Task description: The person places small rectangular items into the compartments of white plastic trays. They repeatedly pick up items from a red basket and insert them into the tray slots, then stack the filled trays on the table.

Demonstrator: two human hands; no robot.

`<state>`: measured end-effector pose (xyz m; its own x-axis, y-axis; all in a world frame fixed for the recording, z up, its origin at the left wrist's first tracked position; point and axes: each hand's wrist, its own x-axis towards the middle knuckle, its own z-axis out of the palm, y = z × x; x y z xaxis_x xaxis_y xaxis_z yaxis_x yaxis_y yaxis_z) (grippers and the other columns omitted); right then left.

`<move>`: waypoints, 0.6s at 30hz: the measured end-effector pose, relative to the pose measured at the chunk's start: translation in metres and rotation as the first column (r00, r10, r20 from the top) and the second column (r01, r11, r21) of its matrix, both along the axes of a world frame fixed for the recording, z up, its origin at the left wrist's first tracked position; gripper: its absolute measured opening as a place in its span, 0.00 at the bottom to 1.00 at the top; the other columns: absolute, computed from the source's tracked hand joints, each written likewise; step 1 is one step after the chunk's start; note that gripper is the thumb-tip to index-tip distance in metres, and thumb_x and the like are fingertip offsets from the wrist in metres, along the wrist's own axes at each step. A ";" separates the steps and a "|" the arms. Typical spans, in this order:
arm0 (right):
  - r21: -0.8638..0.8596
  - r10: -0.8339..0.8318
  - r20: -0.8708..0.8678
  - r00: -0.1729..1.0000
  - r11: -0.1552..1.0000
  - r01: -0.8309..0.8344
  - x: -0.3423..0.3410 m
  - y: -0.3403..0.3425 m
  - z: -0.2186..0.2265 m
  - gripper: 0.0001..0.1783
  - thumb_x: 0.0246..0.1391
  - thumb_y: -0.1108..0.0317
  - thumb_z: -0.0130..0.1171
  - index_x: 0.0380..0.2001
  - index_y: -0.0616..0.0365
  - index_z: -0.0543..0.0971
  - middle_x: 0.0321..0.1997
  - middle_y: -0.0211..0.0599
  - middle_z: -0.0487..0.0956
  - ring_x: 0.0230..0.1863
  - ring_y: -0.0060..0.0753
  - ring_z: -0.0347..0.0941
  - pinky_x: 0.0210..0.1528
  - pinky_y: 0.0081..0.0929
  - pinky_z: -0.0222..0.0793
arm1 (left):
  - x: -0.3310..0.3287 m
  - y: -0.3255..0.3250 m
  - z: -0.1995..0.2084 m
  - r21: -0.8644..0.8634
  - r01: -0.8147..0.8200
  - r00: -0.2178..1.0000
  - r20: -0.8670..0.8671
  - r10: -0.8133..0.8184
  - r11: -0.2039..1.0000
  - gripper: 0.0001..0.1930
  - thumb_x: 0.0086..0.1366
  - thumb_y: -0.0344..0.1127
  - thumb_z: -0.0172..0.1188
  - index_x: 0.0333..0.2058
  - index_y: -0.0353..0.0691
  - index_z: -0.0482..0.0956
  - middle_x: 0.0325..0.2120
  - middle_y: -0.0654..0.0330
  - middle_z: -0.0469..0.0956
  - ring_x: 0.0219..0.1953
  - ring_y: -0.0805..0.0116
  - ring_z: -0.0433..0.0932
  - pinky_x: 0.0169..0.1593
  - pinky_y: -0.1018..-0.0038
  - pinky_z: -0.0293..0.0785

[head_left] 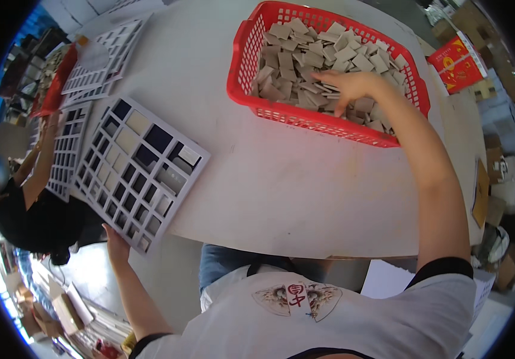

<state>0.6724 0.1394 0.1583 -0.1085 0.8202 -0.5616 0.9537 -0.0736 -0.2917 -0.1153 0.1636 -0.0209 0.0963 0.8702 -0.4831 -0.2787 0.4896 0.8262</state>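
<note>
My right hand [353, 88] reaches into a red plastic basket [323, 122], over a heap of small flat beige-grey tiles [299, 57]. Its thumb and fingers are spread apart and touch the tiles; no tile shows clearly gripped. My left hand [117, 244] holds the near edge of a pale grey grid tray [176, 200], with part of its fingers hidden at the rim. The tray lies tilted at the table's left edge. Some of its compartments hold cream pieces [127, 141]; others look dark or greyish.
More grid trays [105, 57] are stacked at the far left of the white table [257, 191]. A co-worker's arms [42, 158] reach toward a second red basket [60, 81] there. A red carton [458, 63] stands beyond the right edge, with boxes piled around.
</note>
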 end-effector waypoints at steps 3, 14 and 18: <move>-0.037 -0.167 -0.078 0.983 0.986 0.164 -0.020 -0.004 -0.001 0.67 0.31 0.71 0.73 0.73 0.44 0.43 0.77 0.46 0.43 0.76 0.43 0.42 0.72 0.32 0.49 | -0.002 0.014 -0.006 0.097 0.037 0.977 0.204 -0.056 0.995 0.33 0.71 0.59 0.45 0.65 0.41 0.62 0.62 0.59 0.67 0.64 0.60 0.64 0.68 0.60 0.57; 0.305 -0.230 0.409 0.883 0.947 0.105 -0.054 -0.004 -0.045 0.62 0.39 0.71 0.70 0.73 0.43 0.42 0.74 0.48 0.51 0.72 0.53 0.53 0.70 0.41 0.54 | -0.015 -0.012 -0.007 0.000 0.103 0.968 0.231 -0.100 0.995 0.17 0.70 0.43 0.55 0.52 0.41 0.72 0.47 0.59 0.78 0.48 0.64 0.80 0.49 0.66 0.80; 0.239 -0.230 0.463 0.856 0.962 0.129 -0.072 0.025 -0.038 0.62 0.38 0.72 0.70 0.73 0.43 0.44 0.73 0.50 0.50 0.70 0.56 0.57 0.67 0.43 0.59 | -0.014 -0.024 -0.010 0.017 0.165 0.946 0.280 -0.163 0.986 0.14 0.69 0.38 0.56 0.50 0.43 0.71 0.48 0.58 0.78 0.49 0.61 0.79 0.52 0.58 0.79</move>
<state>0.6006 0.1647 0.1207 0.2938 0.8957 -0.3339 0.9530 -0.2476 0.1746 -0.1294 0.1394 -0.0308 0.3699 0.8278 -0.4219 -0.4134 0.5533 0.7232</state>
